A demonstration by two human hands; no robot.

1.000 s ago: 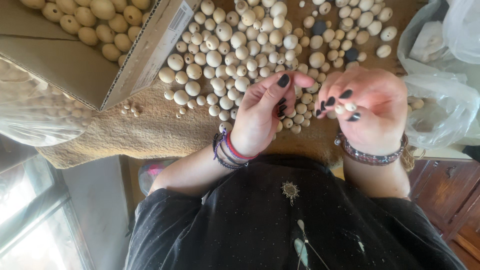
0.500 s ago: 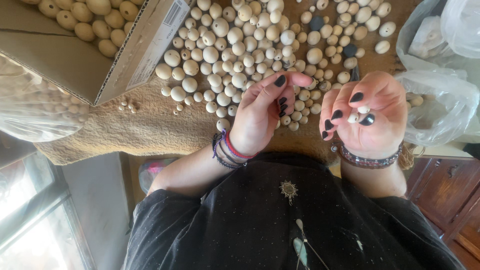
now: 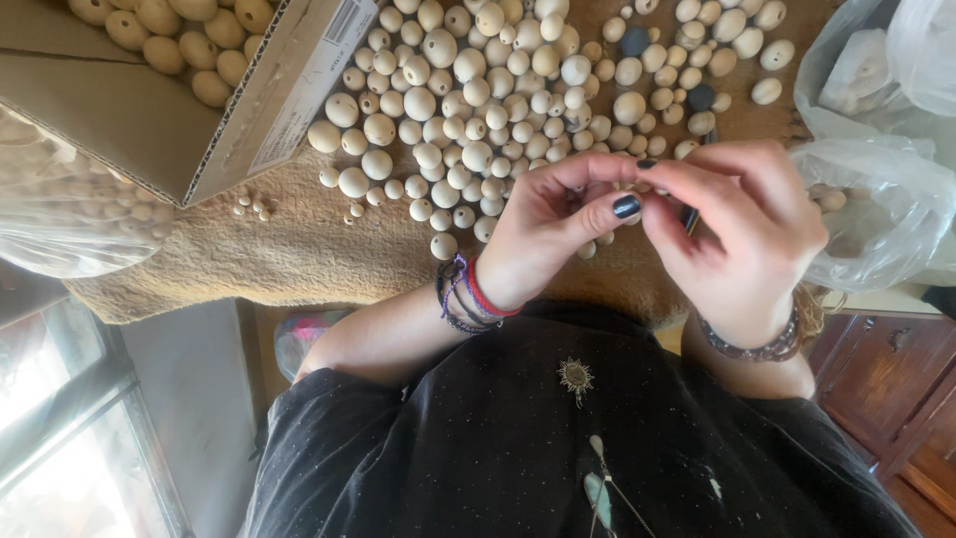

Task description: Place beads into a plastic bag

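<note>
Wooden beads (image 3: 468,100), pale and round, lie loose on tan cloth (image 3: 299,249), upper centre. Left hand (image 3: 543,234) and right hand (image 3: 742,229) meet fingertip to fingertip, pinching something too small to tell. Beads look light, hard, roll-prone; pinch across the sides.

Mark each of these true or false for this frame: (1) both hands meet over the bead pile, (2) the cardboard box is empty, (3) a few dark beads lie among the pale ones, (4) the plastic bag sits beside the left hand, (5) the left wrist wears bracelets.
1. True: the left hand and right hand touch fingertips above the pale wooden beads.
2. False: the cardboard box holds tan wooden beads.
3. True: dark beads lie near the top of the pile.
4. False: the clear plastic bag lies beside the right hand.
5. True: red and dark bracelets circle the left wrist.
</note>
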